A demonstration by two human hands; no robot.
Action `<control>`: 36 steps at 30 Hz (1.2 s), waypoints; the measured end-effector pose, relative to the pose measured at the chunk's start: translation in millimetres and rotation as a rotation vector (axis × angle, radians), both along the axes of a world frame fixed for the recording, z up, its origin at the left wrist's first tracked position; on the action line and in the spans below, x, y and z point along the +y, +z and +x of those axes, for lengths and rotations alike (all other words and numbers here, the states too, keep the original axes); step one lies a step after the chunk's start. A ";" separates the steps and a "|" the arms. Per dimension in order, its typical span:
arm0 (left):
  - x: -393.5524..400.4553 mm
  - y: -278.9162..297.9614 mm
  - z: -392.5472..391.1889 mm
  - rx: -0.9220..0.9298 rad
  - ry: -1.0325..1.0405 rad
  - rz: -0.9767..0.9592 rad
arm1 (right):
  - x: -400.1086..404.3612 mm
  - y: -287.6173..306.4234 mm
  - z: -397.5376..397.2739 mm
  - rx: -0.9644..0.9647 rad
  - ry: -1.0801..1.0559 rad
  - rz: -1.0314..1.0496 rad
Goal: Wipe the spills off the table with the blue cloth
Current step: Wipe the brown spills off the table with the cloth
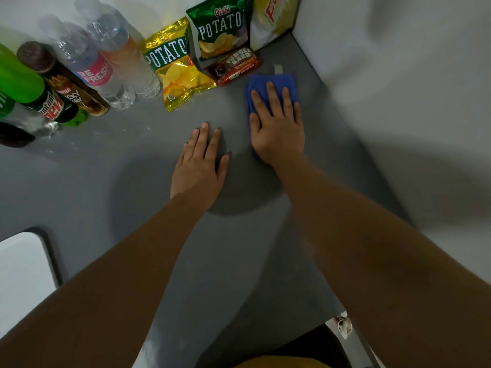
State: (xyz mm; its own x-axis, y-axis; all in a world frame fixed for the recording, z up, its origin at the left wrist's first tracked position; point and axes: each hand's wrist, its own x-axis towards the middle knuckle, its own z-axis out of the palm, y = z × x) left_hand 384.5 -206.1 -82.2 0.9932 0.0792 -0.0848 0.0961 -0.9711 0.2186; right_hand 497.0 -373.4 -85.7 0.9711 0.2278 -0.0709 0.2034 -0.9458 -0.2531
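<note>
The folded blue cloth lies on the grey table near the far right corner. My right hand presses flat on top of it, fingers spread, and covers its near half. A small pale wet patch shows on the table just beyond the cloth. My left hand rests flat on the bare tabletop to the left of the cloth, fingers together, holding nothing.
Snack bags and a fudge bar pack stand along the back wall just left of the cloth. Several drink bottles crowd the far left. White walls close the right and back. A white chair seat sits at lower left.
</note>
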 end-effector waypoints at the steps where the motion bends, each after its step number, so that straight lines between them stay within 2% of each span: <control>1: 0.5 0.5 0.2 0.005 -0.001 -0.001 | -3.6 0.6 4.5 0.006 -0.026 -0.001; 7: 0.2 -1.2 1.6 0.021 0.004 0.003 | -31.1 0.4 0.2 0.035 -0.227 0.010; 13: -2.3 -7.1 -0.1 -0.017 0.015 -0.003 | -37.0 -4.3 -62.8 0.019 -0.392 0.017; 15: -2.9 -7.7 -0.2 -0.035 0.015 -0.003 | -24.3 -6.1 -84.7 0.012 -0.390 0.012; 18: -2.6 -7.5 -0.5 -0.042 0.008 0.001 | -8.1 -8.0 -98.9 0.000 -0.258 0.025; 25: -3.3 -0.8 0.5 -0.016 0.005 0.007 | -32.9 -4.7 -57.9 -0.020 -0.052 0.024; 30: -2.7 8.9 2.1 0.006 0.024 -0.025 | -68.0 -4.7 -55.0 -0.029 -0.207 0.014; 36: -15.8 13.1 -18.9 -0.050 -0.031 -0.090 | -96.4 -7.4 -110.1 -0.039 -0.369 -0.025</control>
State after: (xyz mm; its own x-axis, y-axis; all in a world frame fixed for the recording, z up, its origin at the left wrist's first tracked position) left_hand 365.6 -221.9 -69.1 0.9983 0.0430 -0.0405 0.0535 -0.9495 0.3091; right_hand 386.9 -469.7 -93.0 0.9897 -0.1392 -0.0336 -0.1432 -0.9632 -0.2273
